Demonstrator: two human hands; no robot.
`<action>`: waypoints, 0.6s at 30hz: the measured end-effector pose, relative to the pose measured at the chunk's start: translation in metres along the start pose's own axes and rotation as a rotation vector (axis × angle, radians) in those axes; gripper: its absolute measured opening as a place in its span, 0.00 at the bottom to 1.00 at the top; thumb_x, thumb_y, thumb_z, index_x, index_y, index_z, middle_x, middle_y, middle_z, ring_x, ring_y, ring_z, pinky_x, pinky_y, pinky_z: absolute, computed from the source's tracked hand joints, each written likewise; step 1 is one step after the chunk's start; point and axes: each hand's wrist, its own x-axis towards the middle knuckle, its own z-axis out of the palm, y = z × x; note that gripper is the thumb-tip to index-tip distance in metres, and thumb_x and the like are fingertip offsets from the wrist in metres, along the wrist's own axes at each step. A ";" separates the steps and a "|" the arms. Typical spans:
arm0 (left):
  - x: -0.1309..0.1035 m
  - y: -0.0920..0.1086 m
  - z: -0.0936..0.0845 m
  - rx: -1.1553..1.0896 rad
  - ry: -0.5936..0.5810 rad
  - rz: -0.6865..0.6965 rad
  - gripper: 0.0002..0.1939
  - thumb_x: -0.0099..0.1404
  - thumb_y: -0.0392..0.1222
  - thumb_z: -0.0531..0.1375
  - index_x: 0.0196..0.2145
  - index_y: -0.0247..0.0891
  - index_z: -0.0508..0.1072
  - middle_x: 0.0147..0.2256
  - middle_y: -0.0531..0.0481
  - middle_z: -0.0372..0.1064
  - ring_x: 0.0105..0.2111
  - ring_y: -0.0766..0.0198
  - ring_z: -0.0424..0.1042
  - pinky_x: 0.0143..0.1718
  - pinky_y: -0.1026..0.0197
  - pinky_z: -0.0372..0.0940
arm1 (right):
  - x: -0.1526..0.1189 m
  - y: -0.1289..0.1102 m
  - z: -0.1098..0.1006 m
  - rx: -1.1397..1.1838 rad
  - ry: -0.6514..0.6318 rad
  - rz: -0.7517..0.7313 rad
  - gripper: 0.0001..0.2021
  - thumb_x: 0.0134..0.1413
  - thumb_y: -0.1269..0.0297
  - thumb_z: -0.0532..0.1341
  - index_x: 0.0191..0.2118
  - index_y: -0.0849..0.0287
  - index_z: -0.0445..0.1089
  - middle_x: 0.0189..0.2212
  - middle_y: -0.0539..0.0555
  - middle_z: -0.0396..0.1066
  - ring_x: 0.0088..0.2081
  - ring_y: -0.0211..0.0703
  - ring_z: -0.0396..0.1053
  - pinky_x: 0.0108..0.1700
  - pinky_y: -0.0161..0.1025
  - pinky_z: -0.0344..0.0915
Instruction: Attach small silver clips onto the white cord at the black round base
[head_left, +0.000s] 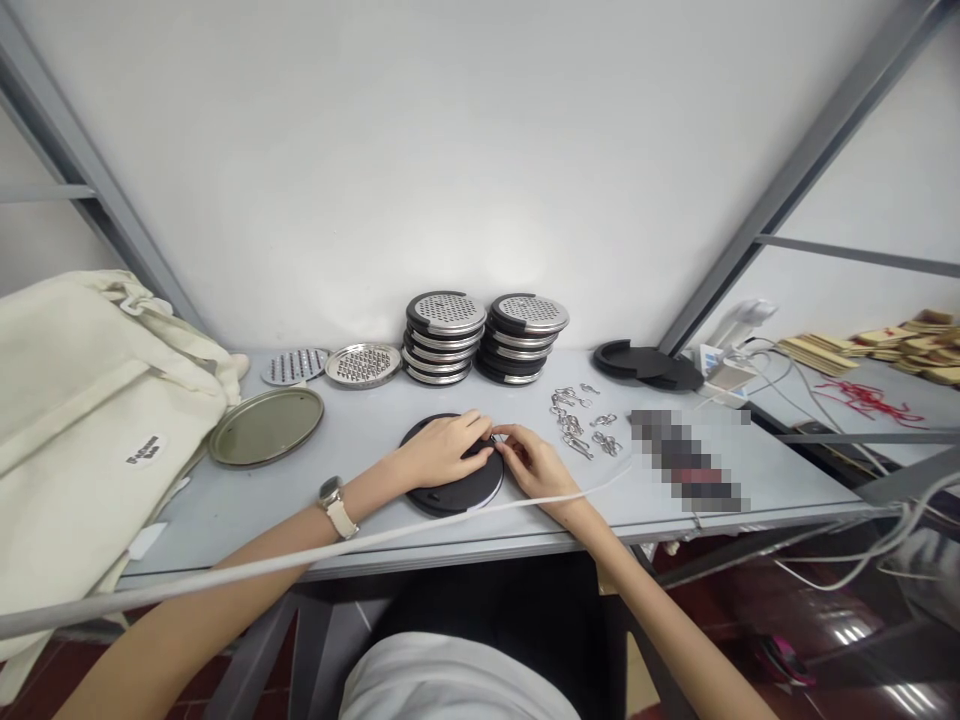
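A black round disc (pixel 442 498) lies on the table in front of me, with a small dark tab near its lower left edge. Over its top rests my left hand (pixel 454 448), gripping it with fingers bent towards the right rim. At that rim my right hand (pixel 529 462) is closed in a pinch, the fingertips of both hands nearly meeting. Whatever sits in the pinch is too small to name. To the right of my hands lie several small metal clasps (pixel 574 420). Behind them stand two stacks of round graters with black rims, the left stack (pixel 446 340) and the right stack (pixel 525 338).
Two loose grater plates (pixel 364 364) and an olive round lid (pixel 266 428) lie left. Black holders (pixel 637 362) sit at the back right. A cream bag (pixel 90 400) covers the left end. A white cable (pixel 247 568) crosses before my forearms. Metal posts (pixel 795 160) frame the table.
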 end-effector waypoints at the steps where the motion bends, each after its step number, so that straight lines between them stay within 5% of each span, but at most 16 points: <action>1: 0.000 0.000 0.000 -0.002 -0.001 -0.001 0.07 0.67 0.44 0.50 0.38 0.38 0.61 0.35 0.50 0.62 0.31 0.64 0.66 0.31 0.62 0.60 | 0.000 -0.001 0.000 -0.001 -0.003 -0.002 0.12 0.60 0.65 0.52 0.46 0.61 0.67 0.29 0.53 0.68 0.26 0.37 0.63 0.32 0.35 0.62; 11: 0.000 0.000 -0.001 -0.032 0.008 0.002 0.07 0.68 0.44 0.50 0.38 0.38 0.60 0.35 0.51 0.63 0.31 0.63 0.67 0.32 0.61 0.60 | -0.001 0.000 0.001 0.019 0.030 0.038 0.12 0.60 0.63 0.52 0.45 0.61 0.66 0.24 0.50 0.64 0.24 0.36 0.60 0.28 0.34 0.60; 18: -0.001 0.000 -0.001 -0.027 0.012 0.000 0.06 0.68 0.44 0.50 0.37 0.39 0.60 0.35 0.51 0.64 0.31 0.63 0.67 0.32 0.61 0.60 | 0.000 0.007 0.003 0.011 0.081 -0.009 0.14 0.61 0.63 0.51 0.50 0.61 0.63 0.28 0.52 0.66 0.28 0.38 0.65 0.35 0.36 0.64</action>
